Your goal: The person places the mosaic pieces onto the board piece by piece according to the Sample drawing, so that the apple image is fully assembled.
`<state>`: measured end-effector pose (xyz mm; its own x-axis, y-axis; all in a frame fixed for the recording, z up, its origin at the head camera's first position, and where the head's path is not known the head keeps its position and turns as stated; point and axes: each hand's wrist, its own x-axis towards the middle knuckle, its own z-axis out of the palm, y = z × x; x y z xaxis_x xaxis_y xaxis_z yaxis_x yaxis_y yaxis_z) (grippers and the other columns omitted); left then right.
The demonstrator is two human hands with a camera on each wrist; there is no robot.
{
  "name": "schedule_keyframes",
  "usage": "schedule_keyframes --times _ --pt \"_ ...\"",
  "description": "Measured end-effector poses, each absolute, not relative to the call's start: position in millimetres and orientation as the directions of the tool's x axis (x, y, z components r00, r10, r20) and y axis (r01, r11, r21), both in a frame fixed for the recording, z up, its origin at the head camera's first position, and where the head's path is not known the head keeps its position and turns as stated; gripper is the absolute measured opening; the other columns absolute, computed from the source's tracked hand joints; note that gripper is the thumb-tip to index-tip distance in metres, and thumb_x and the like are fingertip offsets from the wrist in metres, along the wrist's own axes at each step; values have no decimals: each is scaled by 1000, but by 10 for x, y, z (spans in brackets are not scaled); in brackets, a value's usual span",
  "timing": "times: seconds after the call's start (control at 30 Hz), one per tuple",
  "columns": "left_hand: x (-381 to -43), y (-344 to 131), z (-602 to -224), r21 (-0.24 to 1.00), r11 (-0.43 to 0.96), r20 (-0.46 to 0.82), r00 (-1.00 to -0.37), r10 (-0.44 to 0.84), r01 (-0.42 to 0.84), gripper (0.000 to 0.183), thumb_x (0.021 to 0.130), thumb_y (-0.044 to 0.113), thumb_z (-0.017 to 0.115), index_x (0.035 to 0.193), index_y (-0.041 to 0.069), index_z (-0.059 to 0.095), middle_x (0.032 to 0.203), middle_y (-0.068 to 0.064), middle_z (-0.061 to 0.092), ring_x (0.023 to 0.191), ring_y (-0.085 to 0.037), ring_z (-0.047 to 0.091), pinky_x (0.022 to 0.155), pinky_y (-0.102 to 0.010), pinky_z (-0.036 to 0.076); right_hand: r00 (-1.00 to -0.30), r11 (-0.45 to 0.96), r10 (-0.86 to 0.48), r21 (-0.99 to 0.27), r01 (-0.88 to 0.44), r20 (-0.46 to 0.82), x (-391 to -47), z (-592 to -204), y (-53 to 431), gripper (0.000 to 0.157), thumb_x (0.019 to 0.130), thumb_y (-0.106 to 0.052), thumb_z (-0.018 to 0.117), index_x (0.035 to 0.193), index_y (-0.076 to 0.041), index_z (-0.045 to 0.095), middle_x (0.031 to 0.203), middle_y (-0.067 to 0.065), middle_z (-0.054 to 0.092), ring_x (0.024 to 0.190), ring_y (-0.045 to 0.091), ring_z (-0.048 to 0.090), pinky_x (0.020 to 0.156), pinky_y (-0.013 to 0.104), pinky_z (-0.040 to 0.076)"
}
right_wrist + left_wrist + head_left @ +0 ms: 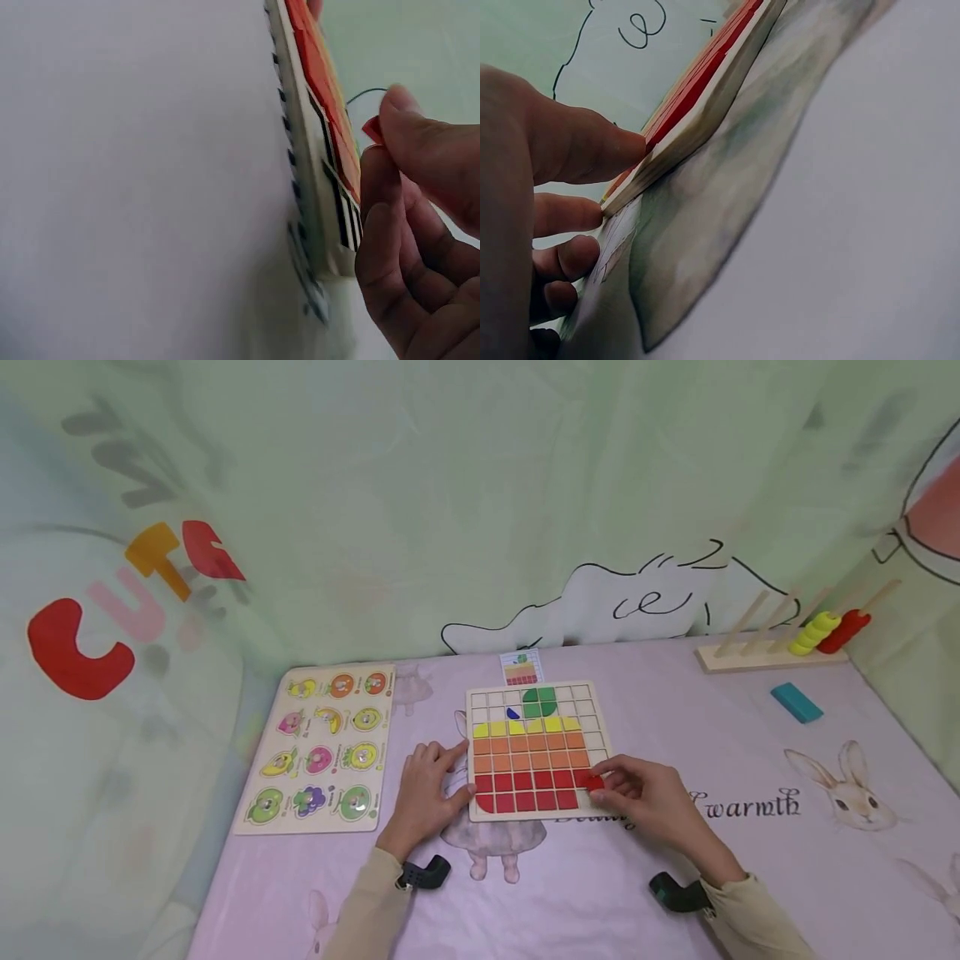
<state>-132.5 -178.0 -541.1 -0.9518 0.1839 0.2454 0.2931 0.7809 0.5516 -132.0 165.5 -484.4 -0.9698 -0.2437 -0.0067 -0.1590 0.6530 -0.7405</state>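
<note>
In the head view, a wooden grid board [597, 739] lies on the table, filled with rows of red, orange and yellow tiles, plus green pieces [540, 702] and a small blue piece [513, 713] higher up. Between thumb and index finger, my right hand [651, 789] pinches a red tile [372, 129] over the board's lower right part. Several grid cells along the right side hold no tile. My left hand [426, 789] touches the board's left edge with thumb and index finger; its other fingers are loosely bent in the left wrist view.
A small pattern card [521, 668] lies behind the board. To the left is a fruit puzzle board [307, 828]. At the back right stands a wooden peg stand [772, 660] with yellow and red beads, and a teal block [797, 702] lies before it.
</note>
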Motion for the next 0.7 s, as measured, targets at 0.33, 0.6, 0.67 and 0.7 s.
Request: schedule_keyframes --times 0.33,0.6,0.67,0.7 --pt "-1357 -1778 -5442 535 781 277 -940 198 322 67 84 33 78 146 12 65 93 1 54 90 -16 42 81 -35 34 -951 686 -307 -683 -252 42 -1368 -4880 1603 28 80 -17 94 101 -9 78 86 -3 67 69 5 53 62 23 45" --pt "-1344 -1783 -5444 535 790 248 -949 193 300 66 86 34 75 147 13 65 93 1 53 91 -16 41 82 -36 34 -931 652 -358 -696 -301 67 -1389 -4921 1631 23 82 -14 92 100 -11 78 92 -3 69 69 2 52 60 23 45" --pt "-1344 -1789 -5440 542 787 246 -951 187 295 65 85 33 75 146 12 65 93 1 53 91 -15 42 82 -36 34 -934 654 -353 -697 -294 63 -1398 -4942 1620 22 82 -14 92 99 -12 78 90 -4 70 69 3 52 60 22 45" --pt "-1348 -1791 -5437 545 785 248 -951 184 294 65 86 33 75 146 13 65 93 1 54 91 -15 42 82 -36 34 -936 659 -346 -693 -291 64 -1402 -4948 1613 22 82 -15 92 98 -12 78 90 -4 70 69 3 52 60 22 45"
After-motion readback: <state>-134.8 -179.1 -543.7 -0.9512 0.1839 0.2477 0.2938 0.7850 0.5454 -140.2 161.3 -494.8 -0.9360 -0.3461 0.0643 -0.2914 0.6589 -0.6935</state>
